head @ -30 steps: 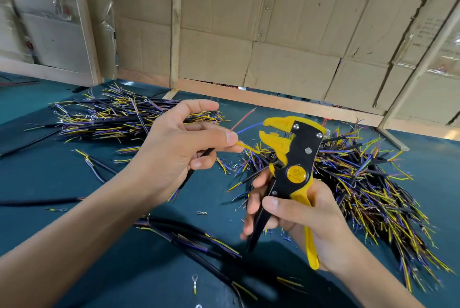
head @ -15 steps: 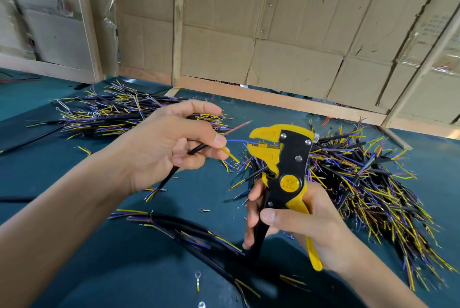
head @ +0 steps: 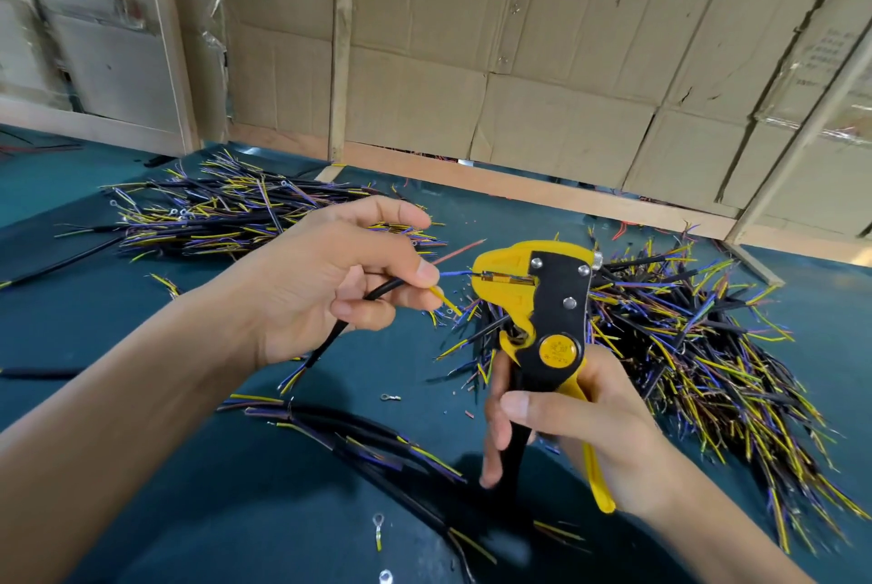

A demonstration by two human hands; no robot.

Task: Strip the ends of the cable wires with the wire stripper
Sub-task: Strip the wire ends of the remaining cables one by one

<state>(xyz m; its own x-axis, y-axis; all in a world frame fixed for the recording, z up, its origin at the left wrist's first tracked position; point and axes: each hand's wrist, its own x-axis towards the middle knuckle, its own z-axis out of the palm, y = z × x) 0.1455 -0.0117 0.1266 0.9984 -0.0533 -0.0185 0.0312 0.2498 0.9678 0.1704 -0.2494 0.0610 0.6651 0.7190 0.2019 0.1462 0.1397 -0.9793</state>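
My left hand (head: 325,286) pinches the black cable (head: 351,312), blue wire (head: 455,273) inside the wire stripper (head: 542,300); my right hand (head: 580,428) squeezes its handles.

No legible text; blurred marks on stripper's yellow disc (head: 559,351), cardboard (head: 823,59).

Wire stripper (head: 547,300): yellow and black plastic body, smooth, faint sheen; bright metal rivets, dull metal at the jaws. Cable (head: 351,317): black sheath, smooth and slightly glossy; blue wire (head: 455,274) and yellow wire (head: 443,298) in smooth coloured plastic insulation. Table (head: 118,333): dark teal covering, matt, cloth-like. Loose ring terminal (head: 390,397): shiny bare metal. Back wall (head: 542,41): brown corrugated cardboard, matt, creased and torn at seams. Upright post (head: 340,41): pale raw wood, unfinished.
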